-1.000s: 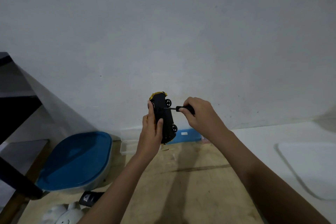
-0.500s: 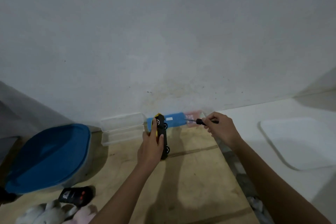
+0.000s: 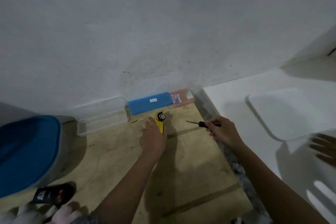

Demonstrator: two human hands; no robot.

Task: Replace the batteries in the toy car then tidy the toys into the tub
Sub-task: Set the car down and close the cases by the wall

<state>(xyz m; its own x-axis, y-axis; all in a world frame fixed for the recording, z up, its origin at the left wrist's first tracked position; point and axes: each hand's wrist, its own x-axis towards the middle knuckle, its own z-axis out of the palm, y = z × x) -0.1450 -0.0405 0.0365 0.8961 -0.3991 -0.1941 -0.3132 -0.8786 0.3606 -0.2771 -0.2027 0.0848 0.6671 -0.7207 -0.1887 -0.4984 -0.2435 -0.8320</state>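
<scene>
While gripped by the left hand [image 3: 153, 139], the toy car [image 3: 159, 121] juts beyond its fingertips.

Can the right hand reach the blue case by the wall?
Probably yes: the right hand holds a screwdriver, but bare board lies between it and the blue case.

Both hands [image 3: 153, 137] [image 3: 222, 132] outstretched, gripping.
</scene>
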